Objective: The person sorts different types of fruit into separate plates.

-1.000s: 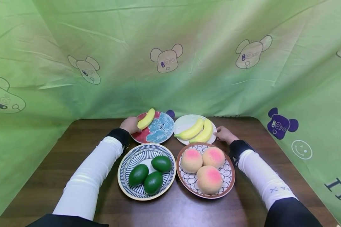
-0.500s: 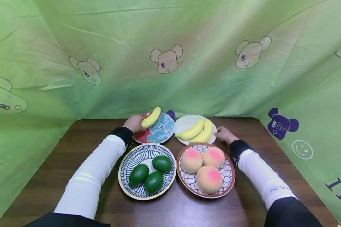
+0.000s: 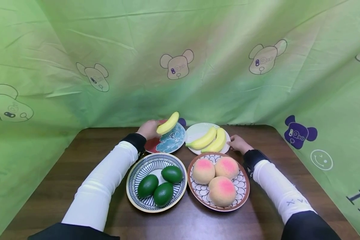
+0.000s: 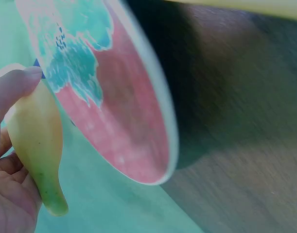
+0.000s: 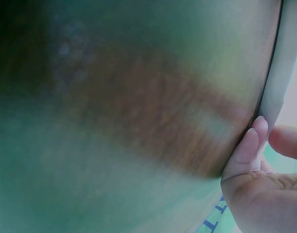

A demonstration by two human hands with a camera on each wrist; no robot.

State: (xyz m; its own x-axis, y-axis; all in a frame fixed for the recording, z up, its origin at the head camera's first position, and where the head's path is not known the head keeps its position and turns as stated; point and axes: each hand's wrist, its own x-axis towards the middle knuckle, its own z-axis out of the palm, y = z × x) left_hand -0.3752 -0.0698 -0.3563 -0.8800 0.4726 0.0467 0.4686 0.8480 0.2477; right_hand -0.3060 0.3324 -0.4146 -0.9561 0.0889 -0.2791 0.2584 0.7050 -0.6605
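Note:
In the head view my left hand (image 3: 149,129) holds a yellow banana (image 3: 168,123) over a plate with a red and blue flower pattern (image 3: 171,141). The left wrist view shows the thumb across the upper end of the banana (image 4: 39,131), fingers curled behind it, and its greenish tip pointing down. On a white plate (image 3: 193,131) to the right lie two more bananas (image 3: 217,140). My right hand (image 3: 239,144) pinches the right rim of that plate, with the thumb on the upper side and the fingertips below the rim (image 5: 282,73).
Nearer the person, a blue-striped bowl-like plate (image 3: 132,186) bears three dark green avocado-like fruits (image 3: 163,194). Beside it a brown-rimmed plate (image 3: 245,188) carries three peaches (image 3: 222,191). All stand on a brown wooden table (image 3: 87,156), with a green printed cloth (image 3: 132,96) behind.
My left hand has lifted the banana off the flowered plate's left side and carried it to the right. My right hand stays at the white plate's rim.

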